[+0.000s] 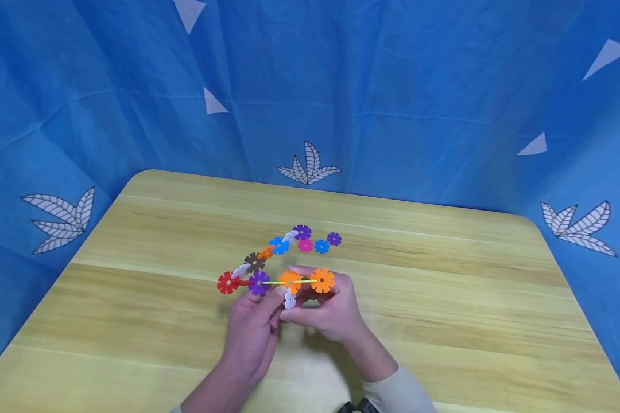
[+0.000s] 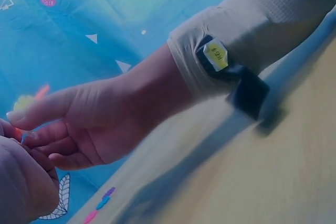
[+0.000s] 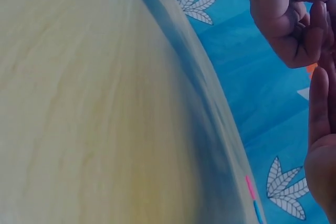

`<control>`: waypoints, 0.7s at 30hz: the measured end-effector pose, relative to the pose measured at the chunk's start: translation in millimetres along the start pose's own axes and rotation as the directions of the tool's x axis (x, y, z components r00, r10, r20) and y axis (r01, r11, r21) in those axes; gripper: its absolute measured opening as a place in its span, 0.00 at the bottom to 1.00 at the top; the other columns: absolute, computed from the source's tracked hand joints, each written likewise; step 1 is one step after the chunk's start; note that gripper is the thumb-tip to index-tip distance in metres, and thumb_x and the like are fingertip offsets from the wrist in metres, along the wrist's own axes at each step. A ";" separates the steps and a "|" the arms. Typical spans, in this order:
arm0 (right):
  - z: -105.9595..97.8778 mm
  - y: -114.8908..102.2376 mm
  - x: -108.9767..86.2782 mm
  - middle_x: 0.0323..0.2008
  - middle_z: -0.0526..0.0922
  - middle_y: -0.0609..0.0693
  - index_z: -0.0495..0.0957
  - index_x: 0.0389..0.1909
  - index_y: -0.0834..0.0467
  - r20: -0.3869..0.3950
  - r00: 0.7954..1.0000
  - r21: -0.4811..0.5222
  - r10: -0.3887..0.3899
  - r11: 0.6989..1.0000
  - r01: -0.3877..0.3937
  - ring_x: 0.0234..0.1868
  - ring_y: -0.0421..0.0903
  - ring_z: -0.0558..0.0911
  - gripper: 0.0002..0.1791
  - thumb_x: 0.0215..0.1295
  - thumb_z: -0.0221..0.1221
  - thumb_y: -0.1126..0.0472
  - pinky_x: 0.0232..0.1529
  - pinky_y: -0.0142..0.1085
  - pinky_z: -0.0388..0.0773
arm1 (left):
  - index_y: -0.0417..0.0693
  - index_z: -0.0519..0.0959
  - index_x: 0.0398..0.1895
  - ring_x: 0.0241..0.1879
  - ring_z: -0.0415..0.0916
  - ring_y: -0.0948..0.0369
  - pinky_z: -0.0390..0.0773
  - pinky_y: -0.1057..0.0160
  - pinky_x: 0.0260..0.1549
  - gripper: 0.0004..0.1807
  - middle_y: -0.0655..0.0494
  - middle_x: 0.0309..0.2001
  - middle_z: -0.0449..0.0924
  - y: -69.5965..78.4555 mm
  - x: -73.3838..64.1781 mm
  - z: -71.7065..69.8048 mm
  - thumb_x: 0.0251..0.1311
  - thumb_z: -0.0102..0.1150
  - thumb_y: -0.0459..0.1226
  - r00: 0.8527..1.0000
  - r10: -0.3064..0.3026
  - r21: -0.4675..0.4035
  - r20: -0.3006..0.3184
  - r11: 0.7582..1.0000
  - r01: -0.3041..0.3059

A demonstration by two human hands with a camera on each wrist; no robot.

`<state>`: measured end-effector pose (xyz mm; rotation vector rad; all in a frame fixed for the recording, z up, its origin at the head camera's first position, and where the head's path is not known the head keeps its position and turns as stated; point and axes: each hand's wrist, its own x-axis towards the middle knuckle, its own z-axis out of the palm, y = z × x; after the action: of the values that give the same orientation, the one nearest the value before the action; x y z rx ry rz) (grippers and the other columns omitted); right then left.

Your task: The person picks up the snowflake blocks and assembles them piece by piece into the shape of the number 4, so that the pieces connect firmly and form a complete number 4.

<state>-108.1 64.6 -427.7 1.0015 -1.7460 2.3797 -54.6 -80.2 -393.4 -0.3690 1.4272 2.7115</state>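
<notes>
A chain of slotted plastic snowflake discs is held over the table in the head view. Its near row runs from a red disc [image 1: 228, 283] past a purple disc [image 1: 259, 283] to a middle orange disc [image 1: 290, 282] and an end orange disc [image 1: 322, 280], joined by edge-on yellow-green discs. Below the middle orange disc sits a white disc [image 1: 289, 299]. My left hand [image 1: 250, 332] pinches the row near there, thumb up against the white disc. With thumb and fingers, my right hand [image 1: 336, 310] grips the white disc from the right; its farther fingers are partly hidden behind the orange discs.
The chain's other arm stretches away through a brown disc [image 1: 255, 263] and a blue disc [image 1: 279, 245] to a far purple disc [image 1: 302, 232]. Beside its end lie loose pink [image 1: 305, 245], blue [image 1: 321, 246] and purple discs [image 1: 334, 238]. A blue curtain [image 1: 310, 69] surrounds the wooden table [image 1: 470, 298].
</notes>
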 end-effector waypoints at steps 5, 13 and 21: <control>-0.1 1.2 0.0 0.41 0.87 0.55 0.77 0.60 0.67 0.014 1.000 -0.027 -0.003 1.000 0.003 0.32 0.49 0.85 0.35 0.49 0.77 0.66 0.31 0.44 0.85 | 0.40 0.75 0.23 0.21 0.63 0.64 0.75 0.70 0.28 0.11 0.56 0.18 0.65 2.5 1.2 0.7 0.66 0.58 0.28 0.999 0.029 0.035 -0.034 0.999 -0.028; -7.8 1.0 -1.2 0.37 0.84 0.63 0.71 0.67 0.61 0.032 0.985 -0.097 0.171 0.981 -0.167 0.34 0.58 0.85 0.44 0.46 0.77 0.73 0.36 0.49 0.85 | 0.40 0.76 0.25 0.20 0.63 0.64 0.74 0.69 0.27 0.10 0.56 0.18 0.67 5.9 6.1 -5.8 0.66 0.59 0.28 0.992 0.093 0.062 -0.086 0.994 -0.088; -22.8 4.3 2.8 0.37 0.84 0.67 0.77 0.57 0.67 -0.095 0.959 -0.217 0.267 0.934 -0.282 0.35 0.53 0.86 0.32 0.47 0.72 0.79 0.38 0.44 0.85 | 0.39 0.80 0.28 0.21 0.64 0.64 0.73 0.70 0.26 0.06 0.55 0.21 0.71 6.7 10.6 -11.9 0.65 0.60 0.27 0.985 0.126 0.044 -0.119 0.992 -0.121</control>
<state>-122.8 81.7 -433.7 0.6820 -2.2015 2.2497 -63.7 -94.4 -397.1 -0.4660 1.5797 2.7988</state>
